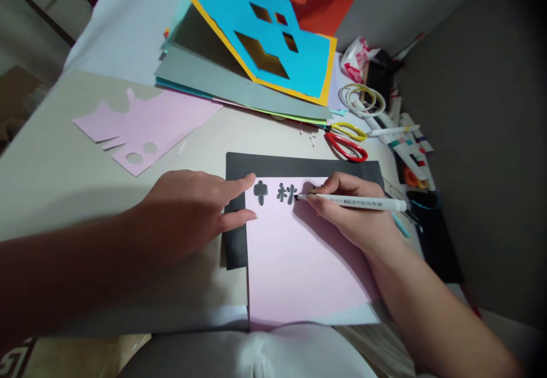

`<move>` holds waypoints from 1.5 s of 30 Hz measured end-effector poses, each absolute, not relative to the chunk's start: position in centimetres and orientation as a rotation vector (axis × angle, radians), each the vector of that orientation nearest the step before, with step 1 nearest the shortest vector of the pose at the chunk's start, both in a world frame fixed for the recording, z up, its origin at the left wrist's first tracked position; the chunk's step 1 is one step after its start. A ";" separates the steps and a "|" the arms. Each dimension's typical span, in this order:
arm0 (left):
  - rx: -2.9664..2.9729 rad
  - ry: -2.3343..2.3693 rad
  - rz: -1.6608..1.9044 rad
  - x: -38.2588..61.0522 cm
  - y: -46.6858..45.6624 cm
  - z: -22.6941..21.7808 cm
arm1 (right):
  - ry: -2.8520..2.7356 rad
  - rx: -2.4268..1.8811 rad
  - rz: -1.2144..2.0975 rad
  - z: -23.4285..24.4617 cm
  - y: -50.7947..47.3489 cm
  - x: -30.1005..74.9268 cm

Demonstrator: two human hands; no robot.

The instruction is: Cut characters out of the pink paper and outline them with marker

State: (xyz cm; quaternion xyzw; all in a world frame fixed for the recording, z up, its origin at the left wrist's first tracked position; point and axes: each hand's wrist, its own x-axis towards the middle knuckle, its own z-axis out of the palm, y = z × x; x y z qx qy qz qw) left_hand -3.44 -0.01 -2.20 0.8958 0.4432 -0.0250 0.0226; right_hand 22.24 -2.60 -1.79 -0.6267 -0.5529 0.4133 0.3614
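Note:
A pink sheet of paper [299, 270] lies over a black sheet [236, 247] at the table's front edge. Two thick dark characters, outlined and filled in, stand near its top; part of another mark shows by my right fingers. My right hand [359, 213] grips a white marker [371, 202], its dark tip touching the second character's right side. My left hand [205, 201] rests at the sheet's upper left, thumb and forefinger spread apart beside the first character, holding nothing.
A cut pink scrap [158, 127] lies at left. Behind are stacked grey sheets [205, 76] and a blue cut-out on yellow card [299, 62]. Red-and-yellow scissors [348, 142], tape rolls [362, 100] and several markers [401, 144] crowd the right side.

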 end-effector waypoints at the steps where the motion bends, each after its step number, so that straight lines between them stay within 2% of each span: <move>1: 2.767 1.376 -0.103 -3.4 0.0 -2.1 | -1.429 -1.617 1.063 -1.8 -2.6 22.3; 10: 2.741 1.375 -0.179 -3.4 0.2 -1.9 | -1.430 -1.645 1.055 -1.6 -2.7 22.3; 19: 2.832 1.364 0.005 -3.8 0.0 -2.8 | -1.449 -1.644 1.044 -1.6 -2.6 22.5; 28: 2.814 1.372 -0.091 -3.7 0.1 -2.4 | -1.487 -1.639 1.017 -1.7 -2.5 22.5; 45: 2.759 1.377 -0.007 -3.7 0.1 -2.5 | -1.486 -1.649 1.041 -1.5 -2.6 22.6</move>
